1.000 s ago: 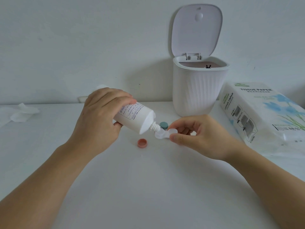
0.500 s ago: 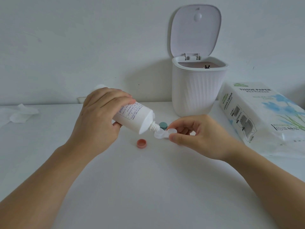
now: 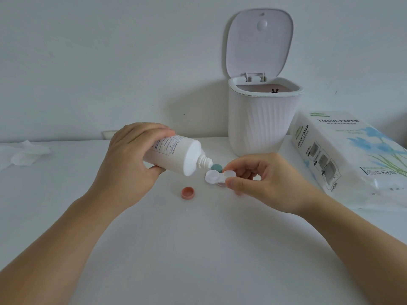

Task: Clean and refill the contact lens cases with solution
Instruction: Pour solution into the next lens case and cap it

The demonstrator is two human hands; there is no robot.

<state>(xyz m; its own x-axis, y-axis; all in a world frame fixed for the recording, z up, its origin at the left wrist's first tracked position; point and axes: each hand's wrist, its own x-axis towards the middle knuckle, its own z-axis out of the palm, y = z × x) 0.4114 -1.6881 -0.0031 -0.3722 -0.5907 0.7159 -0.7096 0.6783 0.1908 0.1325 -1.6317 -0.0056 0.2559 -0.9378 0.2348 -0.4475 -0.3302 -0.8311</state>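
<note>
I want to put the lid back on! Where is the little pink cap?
In the head view, the pink cap lies on the white table, just left of centre, below the tilted solution bottle and left of the lens case.

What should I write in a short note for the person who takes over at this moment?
Left hand grips the tilted solution bottle, nozzle aimed down at the lens case.
Right hand pinches the case at its right well, above the table.
Pink cap and green cap lie off on the table.
Done: both caps off, bottle open. Whether the wells hold liquid cannot be seen.
Left: fill both wells, screw both caps on.
</note>
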